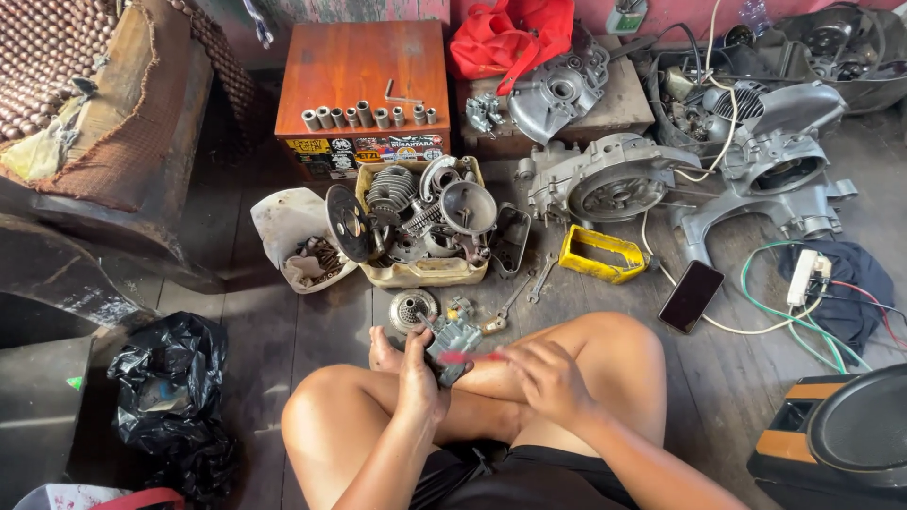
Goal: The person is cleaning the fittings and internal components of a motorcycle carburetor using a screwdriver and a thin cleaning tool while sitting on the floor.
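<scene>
Crossed bare legs [586, 378] fill the near edge of the view, the person sitting on a dark plank floor [283, 331]. Just above the knees, the left hand [419, 378] is clenched around a small grey metal carburettor [452, 342], holding it upright over the shins. At three o'clock from it, the right hand [548, 380] pinches a thin red-handled tool [470, 357] whose tip meets the carburettor; the fingers are blurred, so the exact grip cannot be told. At twelve o'clock from the carburettor a round perforated metal disc [413, 310] lies on the floor, with a brass fitting [493, 325] just beside it at one o'clock. Farther off at twelve o'clock stands a cream plastic tub [416, 274] heaped with engine parts, including a finned cylinder [391, 189]. At two o'clock lie a yellow frame [602, 253] and a dark phone [691, 296]. A wooden box [364, 66] at eleven o'clock carries a row of sockets [368, 116]. A black plastic bag [175, 397] sits at nine o'clock.
</scene>
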